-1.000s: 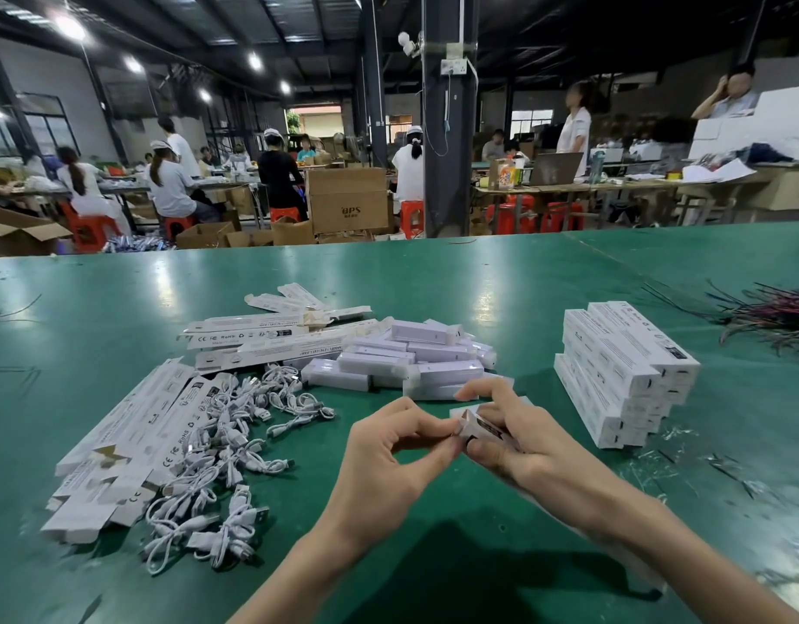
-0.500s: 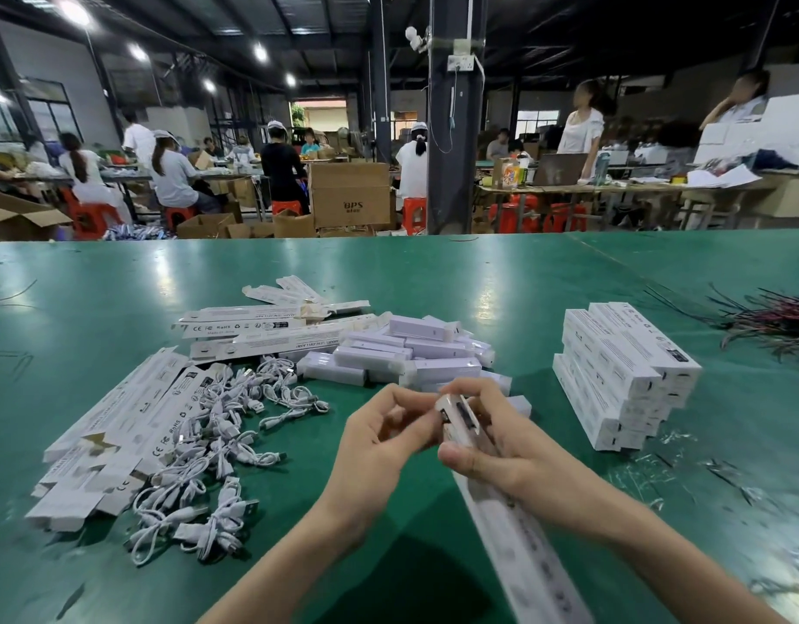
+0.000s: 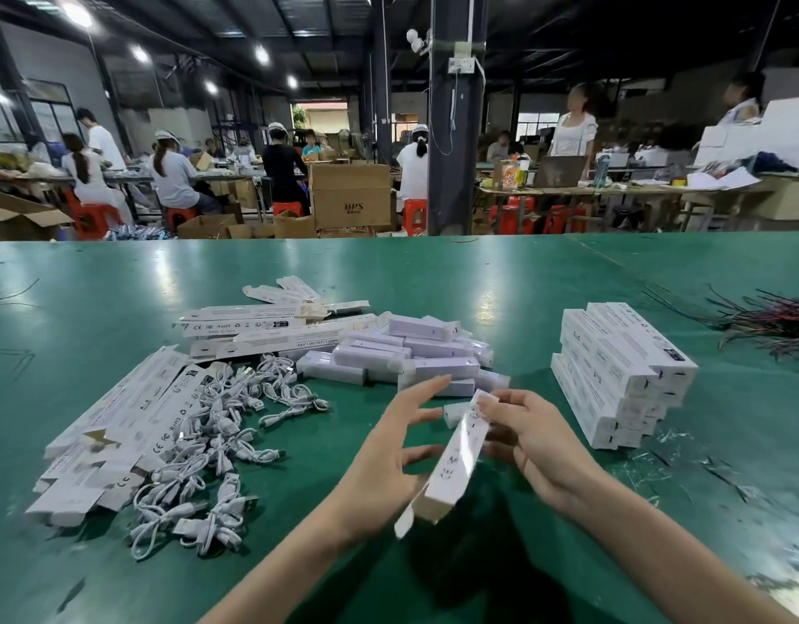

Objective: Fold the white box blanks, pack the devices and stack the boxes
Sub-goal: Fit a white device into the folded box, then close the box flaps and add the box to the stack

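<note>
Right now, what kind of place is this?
Most likely a factory packing floor: long green worktable, a neat stack of closed white cardboard boxes, a pile of flat white box blanks, and workers on red plastic stools at benches behind.

Glossy green surface (image 3: 118, 286). Flat white box blanks (image 3: 131, 416) with small black print and logos. White cables (image 3: 217, 434). Pale lilac-white devices (image 3: 415, 353). White stacked boxes (image 3: 622, 367), fine grey-black text. One white box (image 3: 456, 461), black marks. Dark tangle of red and black wires (image 3: 771, 322). Bright red stools (image 3: 91, 218), plain brown cartons (image 3: 350, 195).
</note>
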The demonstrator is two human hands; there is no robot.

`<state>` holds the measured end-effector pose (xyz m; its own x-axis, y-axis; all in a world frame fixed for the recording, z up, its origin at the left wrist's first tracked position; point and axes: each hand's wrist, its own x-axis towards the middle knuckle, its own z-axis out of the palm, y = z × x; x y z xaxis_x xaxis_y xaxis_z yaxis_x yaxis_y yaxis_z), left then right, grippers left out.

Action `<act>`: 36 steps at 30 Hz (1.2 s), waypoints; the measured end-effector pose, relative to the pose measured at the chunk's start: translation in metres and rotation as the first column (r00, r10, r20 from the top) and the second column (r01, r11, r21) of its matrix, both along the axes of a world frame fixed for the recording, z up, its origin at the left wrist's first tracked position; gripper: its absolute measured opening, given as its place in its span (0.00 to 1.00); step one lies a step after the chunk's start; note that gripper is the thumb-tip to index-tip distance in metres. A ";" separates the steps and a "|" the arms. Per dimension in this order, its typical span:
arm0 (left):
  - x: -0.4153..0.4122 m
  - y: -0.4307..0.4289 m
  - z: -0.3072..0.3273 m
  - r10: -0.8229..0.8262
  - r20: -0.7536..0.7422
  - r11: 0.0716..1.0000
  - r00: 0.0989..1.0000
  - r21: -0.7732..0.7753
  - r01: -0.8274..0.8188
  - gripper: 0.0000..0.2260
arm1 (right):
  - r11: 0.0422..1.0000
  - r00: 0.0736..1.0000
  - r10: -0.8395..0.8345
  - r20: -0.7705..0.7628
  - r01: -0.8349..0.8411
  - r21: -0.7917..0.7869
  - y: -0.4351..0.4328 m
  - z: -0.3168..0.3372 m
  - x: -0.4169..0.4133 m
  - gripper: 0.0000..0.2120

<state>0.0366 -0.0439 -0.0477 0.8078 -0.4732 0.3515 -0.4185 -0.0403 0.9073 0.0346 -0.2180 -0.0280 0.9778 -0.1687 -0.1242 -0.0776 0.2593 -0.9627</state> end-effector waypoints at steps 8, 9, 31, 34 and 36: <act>0.003 -0.003 0.001 0.219 0.005 0.936 0.976 -0.283 -0.208 0.11 | 0.812 0.995 0.059 0.076 -0.004 -0.583 0.008 -0.012 -0.005 0.13; 0.005 -0.002 0.000 0.252 0.002 0.929 0.968 -0.280 -0.242 0.10 | 0.653 0.976 0.087 0.198 0.094 -0.752 0.009 -0.014 -0.009 0.17; 0.025 0.014 -0.010 0.200 0.531 0.814 0.823 0.378 -0.441 0.23 | 0.805 0.804 0.042 0.594 0.325 -0.496 -0.002 0.002 -0.009 0.19; 0.039 0.011 -0.016 0.155 0.572 0.699 0.806 0.512 -0.498 0.21 | 0.867 0.845 -0.019 0.534 0.280 -0.413 -0.015 0.005 -0.002 0.17; 0.044 0.004 -0.018 0.145 0.573 0.690 0.807 0.526 -0.497 0.19 | 0.900 0.864 -0.030 0.502 0.241 -0.362 -0.018 0.003 0.001 0.16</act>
